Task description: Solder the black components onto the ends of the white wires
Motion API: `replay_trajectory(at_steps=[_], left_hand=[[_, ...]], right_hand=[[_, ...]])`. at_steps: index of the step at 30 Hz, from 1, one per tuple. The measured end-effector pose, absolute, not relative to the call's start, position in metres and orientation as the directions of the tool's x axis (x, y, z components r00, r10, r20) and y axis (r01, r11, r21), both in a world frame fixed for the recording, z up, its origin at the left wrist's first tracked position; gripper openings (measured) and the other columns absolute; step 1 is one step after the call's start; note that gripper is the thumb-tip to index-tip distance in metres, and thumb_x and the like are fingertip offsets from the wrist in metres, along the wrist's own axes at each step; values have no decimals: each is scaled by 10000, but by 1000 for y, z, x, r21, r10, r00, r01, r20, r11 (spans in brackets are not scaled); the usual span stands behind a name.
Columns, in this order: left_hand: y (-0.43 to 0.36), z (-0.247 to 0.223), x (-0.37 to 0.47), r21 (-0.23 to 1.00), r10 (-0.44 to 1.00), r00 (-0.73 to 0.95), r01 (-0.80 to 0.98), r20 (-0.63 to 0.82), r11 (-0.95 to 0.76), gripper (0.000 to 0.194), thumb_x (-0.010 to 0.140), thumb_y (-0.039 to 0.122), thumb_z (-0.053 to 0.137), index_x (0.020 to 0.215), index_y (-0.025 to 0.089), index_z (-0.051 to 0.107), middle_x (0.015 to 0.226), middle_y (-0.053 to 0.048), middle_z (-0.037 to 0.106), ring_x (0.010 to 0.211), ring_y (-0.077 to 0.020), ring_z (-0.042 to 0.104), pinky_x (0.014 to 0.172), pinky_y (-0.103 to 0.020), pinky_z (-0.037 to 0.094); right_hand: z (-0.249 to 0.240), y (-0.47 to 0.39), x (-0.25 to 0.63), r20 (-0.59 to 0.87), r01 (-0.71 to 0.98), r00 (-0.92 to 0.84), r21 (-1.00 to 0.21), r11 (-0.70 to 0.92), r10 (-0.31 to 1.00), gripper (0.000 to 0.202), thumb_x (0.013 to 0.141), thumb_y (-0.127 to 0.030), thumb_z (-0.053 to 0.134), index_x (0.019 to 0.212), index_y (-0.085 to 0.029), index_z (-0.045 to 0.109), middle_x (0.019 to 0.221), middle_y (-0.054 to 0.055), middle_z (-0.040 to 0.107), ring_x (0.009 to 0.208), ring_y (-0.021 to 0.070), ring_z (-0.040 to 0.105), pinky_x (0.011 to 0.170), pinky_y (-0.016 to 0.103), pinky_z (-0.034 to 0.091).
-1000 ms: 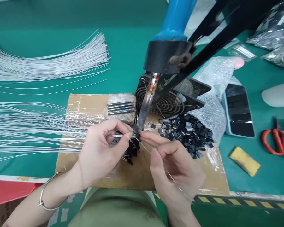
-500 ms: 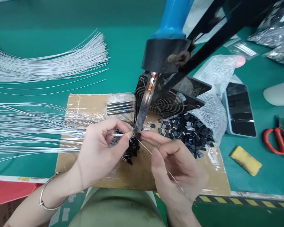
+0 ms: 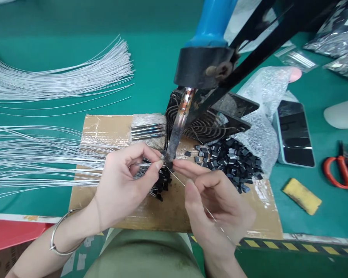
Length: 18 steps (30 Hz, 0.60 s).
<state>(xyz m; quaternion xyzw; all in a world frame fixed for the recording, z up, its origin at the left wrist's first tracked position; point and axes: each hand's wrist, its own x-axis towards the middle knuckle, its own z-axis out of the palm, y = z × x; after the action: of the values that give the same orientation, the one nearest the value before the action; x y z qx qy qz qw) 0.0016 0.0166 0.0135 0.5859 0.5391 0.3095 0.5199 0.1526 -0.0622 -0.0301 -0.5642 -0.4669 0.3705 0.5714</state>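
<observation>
- Loose white wires (image 3: 46, 154) stretch in from the left edge, across the green desk (image 3: 150, 77) and onto a cardboard sheet (image 3: 174, 212); a thicker wire bundle (image 3: 75, 81) lies beyond them.
- The left hand (image 3: 124, 185) has thumb and forefinger pinched tight on a small piece (image 3: 164, 160), mostly hidden, right at the iron's tip.
- Dark metal rods (image 3: 147, 132) lie on a pale pad just beyond that hand.
- The soldering iron (image 3: 179, 119), blue at the top, slants down between the two hands from a black arm.
- A black fan (image 3: 204, 125) sits behind it.
- The right hand (image 3: 220, 208) holds a thin strand (image 3: 178, 179) between thumb and curled fingers, the strand's end at the tip, forefinger outstretched beside it.
- Black connector-like pieces (image 3: 234, 162) lie heaped beyond the right hand, on the cardboard.
- Farther right: a phone (image 3: 295, 133), a yellow sponge (image 3: 302, 196), then red-handled pliers (image 3: 340, 172).
</observation>
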Motion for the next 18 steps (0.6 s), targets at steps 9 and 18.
replay_trajectory(at_steps=[9, 18], left_hand=[[16, 11, 1, 937, 951, 236, 328, -202, 118, 97, 876, 122, 696, 785, 154, 695, 855, -31, 761, 694, -124, 626, 584, -235, 435], [18, 14, 1, 926, 954, 239, 368, -181, 83, 103, 864, 112, 681, 766, 144, 691, 815, -16, 742, 583, -82, 500, 512, -222, 359]], right_hand=[[-33, -63, 152, 122, 77, 307, -992, 103, 944, 203, 981, -57, 634, 869, -225, 616, 1254, 57, 807, 1156, 224, 786, 1091, 390, 619], [-36, -64, 151, 165, 127, 317, -983, 130, 934, 194, 950, -51, 676, 870, -221, 628, 1249, 45, 813, 1132, 214, 799, 1084, 347, 620]])
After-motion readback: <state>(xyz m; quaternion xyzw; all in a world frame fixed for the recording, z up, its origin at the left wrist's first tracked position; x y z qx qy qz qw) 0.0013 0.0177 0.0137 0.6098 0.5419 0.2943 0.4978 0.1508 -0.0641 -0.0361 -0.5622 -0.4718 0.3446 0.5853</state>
